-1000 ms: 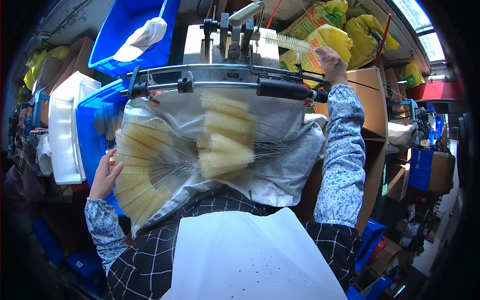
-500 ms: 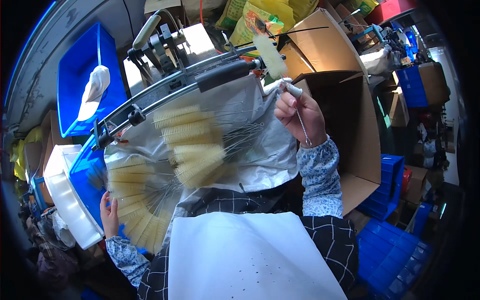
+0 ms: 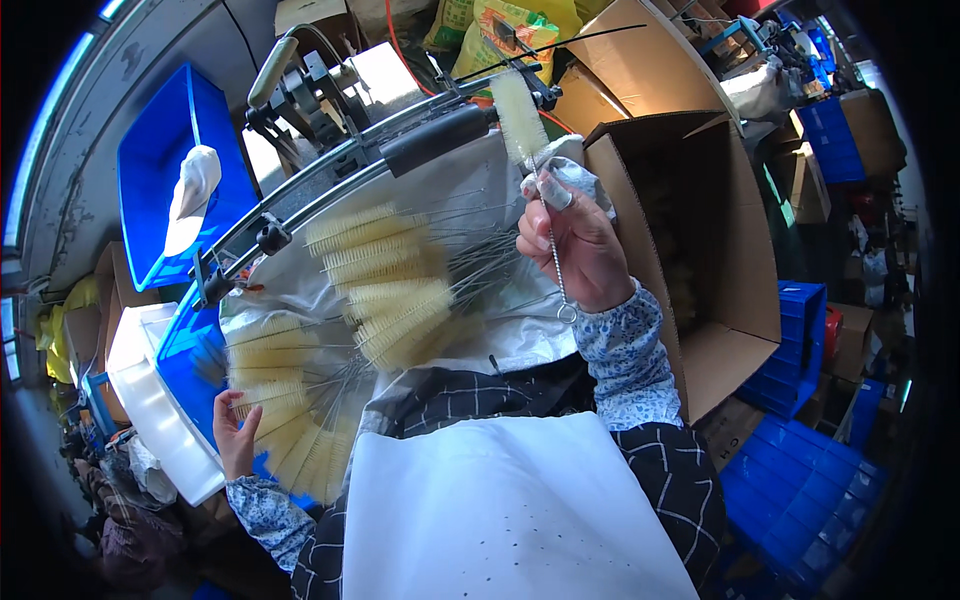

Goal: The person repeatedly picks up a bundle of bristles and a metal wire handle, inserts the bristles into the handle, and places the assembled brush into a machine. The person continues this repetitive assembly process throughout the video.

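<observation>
My right hand [image 3: 578, 245] grips a bottle brush [image 3: 519, 115] by its twisted wire stem. The cream bristle head points up and away, and the wire loop hangs below my fingers. A white wrap covers a fingertip of that hand. At the left, my left hand [image 3: 237, 435] has thumb and fingers apart, with its fingertips at the edge of a fanned pile of brushes [image 3: 305, 450]. I cannot tell whether they touch the bristles. Between the hands, a second heap of similar brushes [image 3: 385, 290] lies on white sheeting [image 3: 520, 335], wire stems toward the right.
A metal-railed machine [image 3: 340, 170] with a black roller [image 3: 435, 140] crosses beyond the brushes. An open cardboard box [image 3: 640, 250] stands close to my right hand. Blue bins [image 3: 140, 210] and a white tray [image 3: 165, 410] are at the left; blue crates [image 3: 800, 490] are at the right.
My right hand has moved left with the brush, which now stands nearer the roller's end. My left hand stays beside the fanned pile, its fingers a little more bent. The whole view has shifted slightly.
</observation>
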`<control>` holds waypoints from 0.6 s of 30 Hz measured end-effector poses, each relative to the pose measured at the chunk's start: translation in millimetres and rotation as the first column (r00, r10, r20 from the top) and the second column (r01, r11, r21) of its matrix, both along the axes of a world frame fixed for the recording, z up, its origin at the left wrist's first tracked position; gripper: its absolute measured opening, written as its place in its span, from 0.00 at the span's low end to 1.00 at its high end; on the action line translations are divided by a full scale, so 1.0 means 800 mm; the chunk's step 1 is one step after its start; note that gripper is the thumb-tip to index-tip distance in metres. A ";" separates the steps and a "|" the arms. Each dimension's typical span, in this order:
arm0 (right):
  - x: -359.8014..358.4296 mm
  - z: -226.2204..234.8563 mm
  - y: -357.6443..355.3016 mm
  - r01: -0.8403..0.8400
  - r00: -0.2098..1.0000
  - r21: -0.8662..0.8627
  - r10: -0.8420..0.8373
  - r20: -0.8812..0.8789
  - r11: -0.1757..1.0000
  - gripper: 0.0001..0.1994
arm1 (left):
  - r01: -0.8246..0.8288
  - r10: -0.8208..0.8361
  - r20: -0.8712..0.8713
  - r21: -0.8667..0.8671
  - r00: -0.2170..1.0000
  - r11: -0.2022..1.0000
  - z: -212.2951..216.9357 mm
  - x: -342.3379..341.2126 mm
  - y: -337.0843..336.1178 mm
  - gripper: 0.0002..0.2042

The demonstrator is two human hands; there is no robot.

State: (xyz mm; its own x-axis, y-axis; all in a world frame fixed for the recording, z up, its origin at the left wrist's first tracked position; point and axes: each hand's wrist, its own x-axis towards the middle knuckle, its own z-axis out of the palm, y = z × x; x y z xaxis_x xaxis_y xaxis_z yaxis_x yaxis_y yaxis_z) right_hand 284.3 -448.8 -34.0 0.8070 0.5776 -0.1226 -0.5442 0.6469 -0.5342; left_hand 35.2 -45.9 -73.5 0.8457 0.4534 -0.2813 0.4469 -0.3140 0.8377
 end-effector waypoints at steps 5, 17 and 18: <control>-0.001 0.008 0.009 -0.045 0.997 -0.043 0.048 0.055 0.998 0.11 | -0.028 0.034 0.080 -0.078 0.996 0.997 0.008 0.008 0.002 0.12; -0.001 0.001 0.021 -0.171 0.977 -0.236 0.196 0.089 0.957 0.11 | -0.003 -0.061 0.326 0.195 0.943 0.981 0.044 0.010 -0.003 0.11; -0.001 0.003 0.022 -0.184 0.976 -0.224 0.206 0.077 0.957 0.11 | 0.031 -0.109 0.348 0.222 0.931 0.975 0.046 0.011 -0.006 0.11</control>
